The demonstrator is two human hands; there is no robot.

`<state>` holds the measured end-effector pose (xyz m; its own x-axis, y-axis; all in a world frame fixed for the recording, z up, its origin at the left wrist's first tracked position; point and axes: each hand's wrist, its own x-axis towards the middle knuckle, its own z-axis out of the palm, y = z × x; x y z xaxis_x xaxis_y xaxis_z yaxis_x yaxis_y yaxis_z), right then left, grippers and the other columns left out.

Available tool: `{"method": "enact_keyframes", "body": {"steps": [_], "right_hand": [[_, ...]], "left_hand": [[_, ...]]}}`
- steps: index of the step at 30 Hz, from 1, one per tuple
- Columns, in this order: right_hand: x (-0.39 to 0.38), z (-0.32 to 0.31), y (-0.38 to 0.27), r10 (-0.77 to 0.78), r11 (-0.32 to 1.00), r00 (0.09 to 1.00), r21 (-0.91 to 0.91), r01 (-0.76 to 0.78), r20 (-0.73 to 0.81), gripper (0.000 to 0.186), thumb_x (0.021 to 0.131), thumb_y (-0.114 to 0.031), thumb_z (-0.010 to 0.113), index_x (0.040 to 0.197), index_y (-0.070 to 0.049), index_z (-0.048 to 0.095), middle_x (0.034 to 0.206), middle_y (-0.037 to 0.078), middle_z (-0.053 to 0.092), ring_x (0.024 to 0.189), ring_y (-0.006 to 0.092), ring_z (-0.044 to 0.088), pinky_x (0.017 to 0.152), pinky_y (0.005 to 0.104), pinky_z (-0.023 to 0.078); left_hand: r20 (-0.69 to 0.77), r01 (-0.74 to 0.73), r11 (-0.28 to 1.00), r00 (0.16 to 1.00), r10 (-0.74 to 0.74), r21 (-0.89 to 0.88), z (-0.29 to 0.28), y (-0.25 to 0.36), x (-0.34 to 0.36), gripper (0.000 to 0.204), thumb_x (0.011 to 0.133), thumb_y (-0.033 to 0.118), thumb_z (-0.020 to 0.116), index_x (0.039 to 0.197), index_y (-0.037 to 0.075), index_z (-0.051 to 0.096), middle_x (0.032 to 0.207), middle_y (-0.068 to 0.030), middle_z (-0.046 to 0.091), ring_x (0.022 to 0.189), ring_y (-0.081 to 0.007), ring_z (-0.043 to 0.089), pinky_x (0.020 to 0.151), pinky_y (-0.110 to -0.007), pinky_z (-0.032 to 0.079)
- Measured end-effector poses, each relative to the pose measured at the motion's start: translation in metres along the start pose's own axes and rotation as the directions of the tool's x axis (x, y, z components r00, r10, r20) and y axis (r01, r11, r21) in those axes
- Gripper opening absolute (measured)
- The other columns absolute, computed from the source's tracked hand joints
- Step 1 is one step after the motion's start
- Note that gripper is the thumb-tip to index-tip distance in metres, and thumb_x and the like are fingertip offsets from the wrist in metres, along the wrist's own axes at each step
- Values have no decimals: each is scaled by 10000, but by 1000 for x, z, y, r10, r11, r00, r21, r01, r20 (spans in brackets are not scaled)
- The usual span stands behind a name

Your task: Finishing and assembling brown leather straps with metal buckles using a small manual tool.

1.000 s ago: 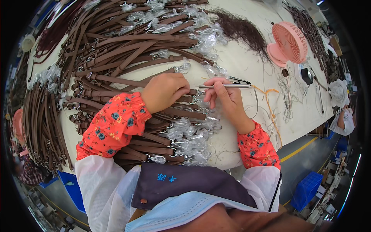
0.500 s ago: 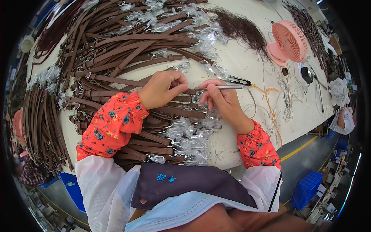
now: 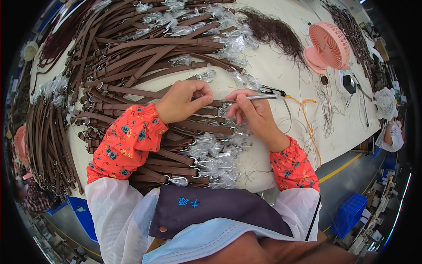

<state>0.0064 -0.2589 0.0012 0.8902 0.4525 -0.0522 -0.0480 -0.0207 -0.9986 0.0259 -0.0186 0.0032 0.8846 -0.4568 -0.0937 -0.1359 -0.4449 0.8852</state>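
Since a second ago, the person's left hand [image 3: 182,102] has eased slightly leftward, and the slim silver tool [image 3: 266,97] in the right hand [image 3: 257,115] has tipped, its left end now a little lower than its right. Biggest before us is the white table [image 3: 338,136]. Across its left and middle lie heaped brown straps [image 3: 176,42], some running right under the left hand, many of their hooked ends wrapped in clear plastic [image 3: 211,154]. Another bundle of straps [image 3: 49,141] lies at the table's left side. Red floral sleeves [image 3: 125,143] cover both forearms. Beyond the hands, a loose mass of dark threads [image 3: 272,33] sprawls near a pink fan [image 3: 326,46]. As for the hands, the left has its fingers curled with the thumb close to the index finger; I can't tell whether anything is pinched there. Right thumb and fingers are closed on the silver tool, whose left end reaches toward the left fingertips, above the straps. An orange cord [image 3: 310,127] trails down the table to the right, and just behind the tool lie black snips [image 3: 271,90].
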Motion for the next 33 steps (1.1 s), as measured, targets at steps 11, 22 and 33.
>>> {"method": "enact_keyframes", "body": {"steps": [11, 22, 33], "right_hand": [[0, -1, -1, 10, 999, 1000, -35, -10, 11, 422, 1041, -348, 444, 1005, 13, 660, 726, 39, 654, 559, 58, 535, 515, 202, 412], [0, 0, -1, 12, 999, 1000, -37, -11, 9, 422, 1042, -350, 444, 1005, 11, 659, 722, 38, 652, 549, 58, 534, 506, 202, 410], [0, -4, -2, 57, 997, 997, -59, -54, 54, 413, 1042, -378, 430, 1095, -7, 605, 763, 72, 661, 589, 77, 546, 563, 203, 428]], "left_hand": [[15, 29, 995, 1000, -27, -96, 1, -4, 0, 163, 885, 169, 675, 911, 11, 646, 714, -23, 617, 643, -77, 542, 587, -259, 444], [29, 18, 996, 999, -16, -84, 0, -1, 0, 159, 883, 173, 675, 896, 18, 641, 733, -22, 620, 653, -88, 554, 596, -260, 447], [-77, 91, 967, 991, -112, -236, 1, -1, 1, 79, 920, 107, 631, 958, 41, 612, 893, 21, 568, 729, -51, 507, 623, -212, 422]]}}
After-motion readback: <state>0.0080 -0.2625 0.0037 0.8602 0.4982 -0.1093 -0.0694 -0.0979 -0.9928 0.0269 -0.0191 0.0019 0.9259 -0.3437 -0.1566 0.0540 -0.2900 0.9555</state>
